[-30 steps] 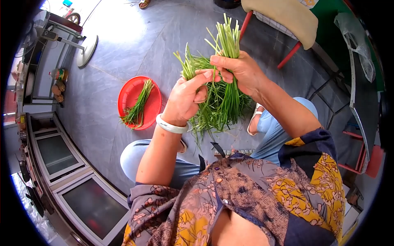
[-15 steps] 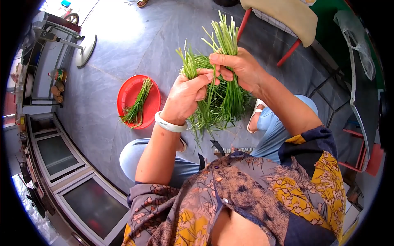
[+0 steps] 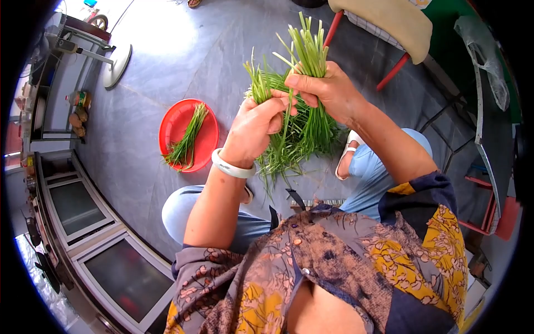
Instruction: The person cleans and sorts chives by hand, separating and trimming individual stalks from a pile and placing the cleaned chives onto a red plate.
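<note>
My left hand [image 3: 257,121] is closed round a small bunch of garlic chives [image 3: 257,83], its pale cut ends pointing up. A larger bunch of chives [image 3: 310,50] is gripped in my right hand [image 3: 321,92], green leaves hanging below the fist. The two hands almost meet, and a few stems pass between their fingertips. Beneath them a loose heap of chives [image 3: 303,136] lies on the floor between my feet, partly hidden by my hands. To the left, a red plastic basin [image 3: 209,142] holds a small sorted bundle of chives [image 3: 189,136].
Cabinets with glass doors [image 3: 78,209] run along the left. A white round stand base [image 3: 118,67] is on the floor at the upper left. A red-legged chair [image 3: 394,72] draped with cloth stands at the upper right. A dark table [image 3: 492,133] is at right.
Both hands stay close together with their bunches, shifting slightly. The right-hand bunch has tilted a little to the right. The basin looks unchanged.
</note>
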Available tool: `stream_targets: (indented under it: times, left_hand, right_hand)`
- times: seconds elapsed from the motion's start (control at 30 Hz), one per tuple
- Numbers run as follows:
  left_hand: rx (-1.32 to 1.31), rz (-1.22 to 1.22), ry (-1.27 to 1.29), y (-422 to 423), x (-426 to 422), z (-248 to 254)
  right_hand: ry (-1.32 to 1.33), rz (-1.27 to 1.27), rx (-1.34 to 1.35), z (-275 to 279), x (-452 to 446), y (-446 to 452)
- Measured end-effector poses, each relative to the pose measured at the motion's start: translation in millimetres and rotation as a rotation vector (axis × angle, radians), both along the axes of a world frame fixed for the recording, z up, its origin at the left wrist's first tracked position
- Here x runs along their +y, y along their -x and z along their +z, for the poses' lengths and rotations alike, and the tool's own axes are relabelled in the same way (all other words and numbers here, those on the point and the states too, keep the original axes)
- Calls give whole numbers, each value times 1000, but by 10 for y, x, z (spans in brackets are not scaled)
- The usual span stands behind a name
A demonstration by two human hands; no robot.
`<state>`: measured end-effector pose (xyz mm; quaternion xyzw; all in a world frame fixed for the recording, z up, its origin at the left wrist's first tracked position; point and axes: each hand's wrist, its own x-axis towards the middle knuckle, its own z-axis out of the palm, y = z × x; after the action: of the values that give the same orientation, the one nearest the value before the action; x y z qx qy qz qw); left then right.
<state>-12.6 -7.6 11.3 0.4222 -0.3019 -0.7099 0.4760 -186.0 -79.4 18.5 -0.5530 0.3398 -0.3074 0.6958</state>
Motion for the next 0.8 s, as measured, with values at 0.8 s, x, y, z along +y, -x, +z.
stream_targets:
  times: [0.8]
  left_hand:
    - [117, -111, -79, -40, 29, -47]
  right_hand:
    - [29, -183, 57, 2, -48, 69]
